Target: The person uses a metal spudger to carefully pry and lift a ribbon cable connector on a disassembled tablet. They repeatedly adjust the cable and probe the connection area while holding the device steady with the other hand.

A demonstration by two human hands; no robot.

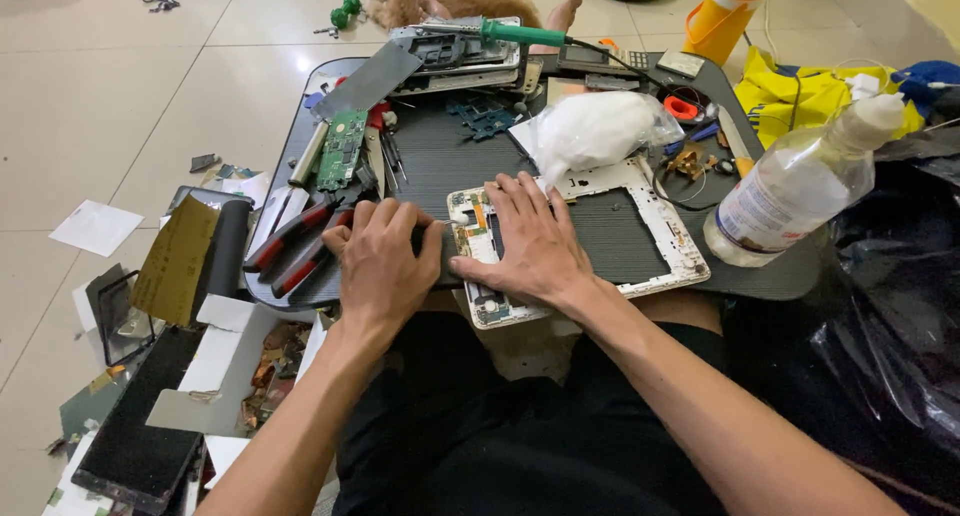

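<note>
Right hand [535, 246] spread flat on white tablet frame [655, 226], left hand [385, 261] curled, perhaps gripping its edge

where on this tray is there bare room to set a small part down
One bare patch of ribbed tray lies between the green circuit board, the white bag and the hands. Another sits inside the white frame, beside the right hand. The far edge and the right corner by the plastic bottle are crowded.

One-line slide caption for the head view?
Both hands, left hand and right hand, press on an opened white tablet frame atop a cluttered dark tray.
</note>
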